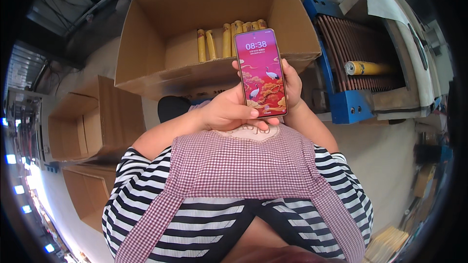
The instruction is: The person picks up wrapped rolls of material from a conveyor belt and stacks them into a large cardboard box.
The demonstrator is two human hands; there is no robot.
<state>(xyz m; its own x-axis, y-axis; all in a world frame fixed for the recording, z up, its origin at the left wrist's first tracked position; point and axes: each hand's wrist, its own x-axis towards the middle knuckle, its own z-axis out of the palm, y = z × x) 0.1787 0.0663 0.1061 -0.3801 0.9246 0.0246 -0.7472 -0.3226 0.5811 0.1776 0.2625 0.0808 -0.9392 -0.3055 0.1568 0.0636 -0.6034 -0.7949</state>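
Observation:
A smartphone with a lit red and purple lock screen, showing cranes and clouds, is held upright in front of my chest. My left hand grips its lower left side, the thumb lying across the bottom corner and fingers passing beneath. On the other side my right hand wraps the phone's right edge, with part of its fingers hidden behind the phone. Just beyond the phone, a large open cardboard box contains several yellow cylindrical tubes standing in a row.
At the right, a blue-ended machine has a rack of brown rods, with one yellow tube lying across it. More open cardboard boxes stand on the left. A stack of flat yellowish sheets sits at the lower right.

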